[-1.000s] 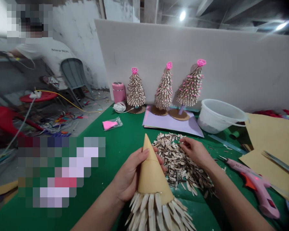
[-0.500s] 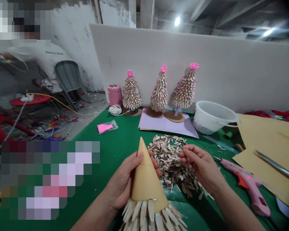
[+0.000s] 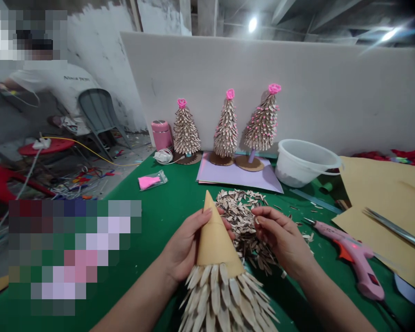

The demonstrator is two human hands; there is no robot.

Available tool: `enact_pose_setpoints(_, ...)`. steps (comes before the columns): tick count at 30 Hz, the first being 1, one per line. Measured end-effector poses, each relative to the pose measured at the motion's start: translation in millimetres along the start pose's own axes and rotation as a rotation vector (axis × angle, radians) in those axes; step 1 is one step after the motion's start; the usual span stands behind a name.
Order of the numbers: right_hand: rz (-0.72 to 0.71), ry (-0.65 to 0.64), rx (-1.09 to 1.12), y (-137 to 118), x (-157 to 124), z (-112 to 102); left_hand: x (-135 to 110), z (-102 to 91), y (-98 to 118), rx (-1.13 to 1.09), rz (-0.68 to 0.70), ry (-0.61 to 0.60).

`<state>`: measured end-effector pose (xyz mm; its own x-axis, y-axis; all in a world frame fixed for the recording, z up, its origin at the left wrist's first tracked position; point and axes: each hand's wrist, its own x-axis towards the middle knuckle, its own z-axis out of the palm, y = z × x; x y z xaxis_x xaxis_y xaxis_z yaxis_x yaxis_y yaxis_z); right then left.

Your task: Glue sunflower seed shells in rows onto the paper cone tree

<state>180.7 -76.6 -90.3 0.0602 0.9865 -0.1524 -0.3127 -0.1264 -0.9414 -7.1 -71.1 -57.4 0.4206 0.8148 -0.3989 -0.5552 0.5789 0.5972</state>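
Observation:
My left hand (image 3: 185, 242) is wrapped round the upper part of a tan paper cone (image 3: 217, 242), its thumb on the near side. Overlapping rows of pale sunflower seed shells (image 3: 224, 299) cover the cone's lower part; the upper part is bare, and the bottom runs out of view. To the right, my right hand (image 3: 281, 237) hovers over a loose heap of shells (image 3: 240, 207), apart from the cone. Its thumb and fingertips pinch a small pale piece, apparently a sunflower seed shell (image 3: 256, 221), mostly hidden by the fingers.
Pink glue gun (image 3: 354, 260) with a lit red light lies right, near tweezers (image 3: 397, 230) on tan paper (image 3: 366, 184). Behind stand shell-covered trees (image 3: 187, 131), a white tub (image 3: 306, 161), lilac sheets (image 3: 238, 177) and a pink bag (image 3: 150, 181). A person (image 3: 60, 87) sits far left.
My left hand has raised and tilted the cone, so more shell rows show. The right hand has shifted slightly left over the heap, still pinching. The whole view has moved a little.

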Motion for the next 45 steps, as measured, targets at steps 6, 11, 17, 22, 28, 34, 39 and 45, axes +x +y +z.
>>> enact_pose_setpoints(6,-0.012,0.01,0.068,4,-1,2,11,16.4,3,0.039,0.022,-0.121)
enact_pose_setpoints(11,0.017,-0.007,0.063,13,-5,6,20,16.6,-5,0.014,0.004,-0.187)
enact_pose_setpoints(17,0.016,-0.052,0.149,19,-11,16,18,9.7,-13,0.015,0.01,-0.242)
enact_pose_setpoints(22,0.077,-0.088,0.254,14,-14,25,18,6.6,-15,0.014,0.013,-0.306)
enact_pose_setpoints(28,0.139,-0.095,0.313,10,-20,30,20,2.5,-18,0.028,0.015,-0.314)
enact_pose_setpoints(34,0.192,-0.124,0.328,8,-20,29,19,0.2,-18,-0.018,0.059,-0.341)
enact_pose_setpoints(39,0.207,-0.129,0.405,10,-17,24,17,-0.6,-14,-0.074,0.034,-0.348)
enact_pose_setpoints(45,0.218,-0.176,0.453,8,-20,27,14,1.3,-10,-0.12,0.009,-0.391)
